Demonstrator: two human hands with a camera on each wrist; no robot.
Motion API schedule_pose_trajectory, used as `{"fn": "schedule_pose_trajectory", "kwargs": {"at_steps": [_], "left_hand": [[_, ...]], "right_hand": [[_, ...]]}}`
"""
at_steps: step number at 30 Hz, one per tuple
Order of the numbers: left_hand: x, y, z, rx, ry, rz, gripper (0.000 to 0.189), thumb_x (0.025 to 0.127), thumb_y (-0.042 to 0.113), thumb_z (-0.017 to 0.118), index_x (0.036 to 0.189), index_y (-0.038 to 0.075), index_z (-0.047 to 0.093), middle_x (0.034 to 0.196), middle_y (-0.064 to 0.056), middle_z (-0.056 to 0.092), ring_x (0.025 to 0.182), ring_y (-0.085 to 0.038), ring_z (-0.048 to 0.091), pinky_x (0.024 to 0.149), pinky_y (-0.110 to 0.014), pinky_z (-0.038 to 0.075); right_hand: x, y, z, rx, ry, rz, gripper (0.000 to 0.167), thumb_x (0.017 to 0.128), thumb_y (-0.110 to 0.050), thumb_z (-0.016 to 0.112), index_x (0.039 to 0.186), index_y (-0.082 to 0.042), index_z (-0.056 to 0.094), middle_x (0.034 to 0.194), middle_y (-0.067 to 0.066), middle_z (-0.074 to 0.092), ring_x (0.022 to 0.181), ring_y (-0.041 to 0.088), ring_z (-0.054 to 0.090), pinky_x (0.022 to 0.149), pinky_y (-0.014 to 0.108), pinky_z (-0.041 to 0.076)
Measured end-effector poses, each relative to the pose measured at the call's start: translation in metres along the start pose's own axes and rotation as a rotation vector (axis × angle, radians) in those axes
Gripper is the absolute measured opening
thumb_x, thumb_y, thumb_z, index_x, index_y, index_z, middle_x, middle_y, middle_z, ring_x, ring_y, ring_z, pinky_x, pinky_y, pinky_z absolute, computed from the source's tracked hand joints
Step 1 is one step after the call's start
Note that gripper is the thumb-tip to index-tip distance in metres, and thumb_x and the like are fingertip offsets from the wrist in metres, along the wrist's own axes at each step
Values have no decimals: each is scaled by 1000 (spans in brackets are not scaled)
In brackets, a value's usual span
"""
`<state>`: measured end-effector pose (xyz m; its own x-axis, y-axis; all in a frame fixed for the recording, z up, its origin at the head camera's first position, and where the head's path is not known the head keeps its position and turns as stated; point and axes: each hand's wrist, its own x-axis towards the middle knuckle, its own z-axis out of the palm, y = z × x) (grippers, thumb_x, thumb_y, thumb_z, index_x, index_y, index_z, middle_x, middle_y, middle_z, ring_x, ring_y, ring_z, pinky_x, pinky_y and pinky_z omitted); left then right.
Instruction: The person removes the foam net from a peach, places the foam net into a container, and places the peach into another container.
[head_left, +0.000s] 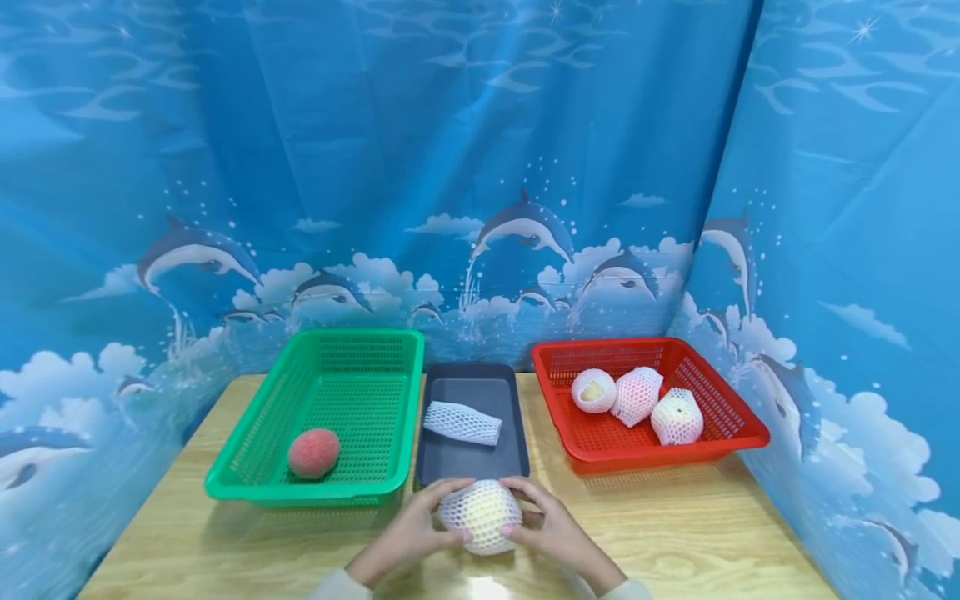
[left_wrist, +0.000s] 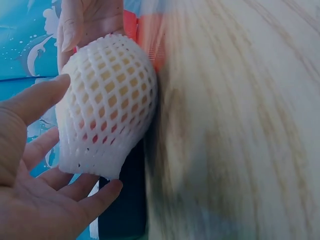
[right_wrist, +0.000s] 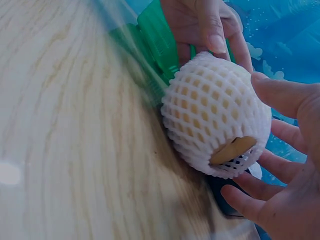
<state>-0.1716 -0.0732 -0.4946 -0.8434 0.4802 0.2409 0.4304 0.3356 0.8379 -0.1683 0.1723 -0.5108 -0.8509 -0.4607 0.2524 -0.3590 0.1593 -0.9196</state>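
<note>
A round yellowish fruit in a white foam net sleeve [head_left: 482, 515] is held between both hands near the table's front edge. My left hand [head_left: 420, 523] grips its left side, thumb in front and fingers around the back. On the other side my right hand [head_left: 551, 527] holds it the same way. In the right wrist view, the net's open end [right_wrist: 234, 155] shows bare yellow skin. Patches of red show through the mesh in the left wrist view. Just behind the hands, a dark grey tray [head_left: 471, 468] carries a loose white foam net [head_left: 462, 423].
At the left stands a green basket [head_left: 234, 458] with one fuzzy pinkish-red fruit [head_left: 313, 453] inside. A red basket [head_left: 600, 457] at the right contains three fruits in foam nets, one of them a netted pink fruit [head_left: 637, 395]. Behind the wooden table [head_left: 720, 533] hangs a blue dolphin-print curtain [head_left: 465, 167].
</note>
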Motion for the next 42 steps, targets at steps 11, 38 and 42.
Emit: {"fn": "schedule_pose_trajectory", "kwargs": {"at_steps": [11, 38, 42], "left_hand": [[-2, -5, 4, 46, 14, -41, 65, 75, 27, 79, 132, 7, 55, 135, -17, 53, 120, -38, 52, 99, -57, 44], [-3, -7, 9, -16, 33, -72, 63, 75, 27, 79, 131, 8, 56, 134, -15, 54, 115, -35, 55, 95, -36, 51], [-2, -3, 8, -50, 34, -80, 64, 75, 24, 80, 131, 6, 55, 134, -18, 53, 114, -35, 55, 93, -33, 53]], "right_hand": [[4, 8, 9, -7, -63, 84, 76, 81, -18, 75, 145, -6, 36, 147, 19, 34, 119, 25, 51, 94, 25, 49], [4, 8, 20, -49, 19, -7, 75, 74, -15, 82, 139, -9, 46, 139, 14, 44, 120, 23, 48, 96, 25, 49], [5, 5, 16, -70, 16, -5, 74, 74, -16, 82, 139, -10, 47, 140, 15, 44, 120, 23, 48, 94, 25, 50]]}}
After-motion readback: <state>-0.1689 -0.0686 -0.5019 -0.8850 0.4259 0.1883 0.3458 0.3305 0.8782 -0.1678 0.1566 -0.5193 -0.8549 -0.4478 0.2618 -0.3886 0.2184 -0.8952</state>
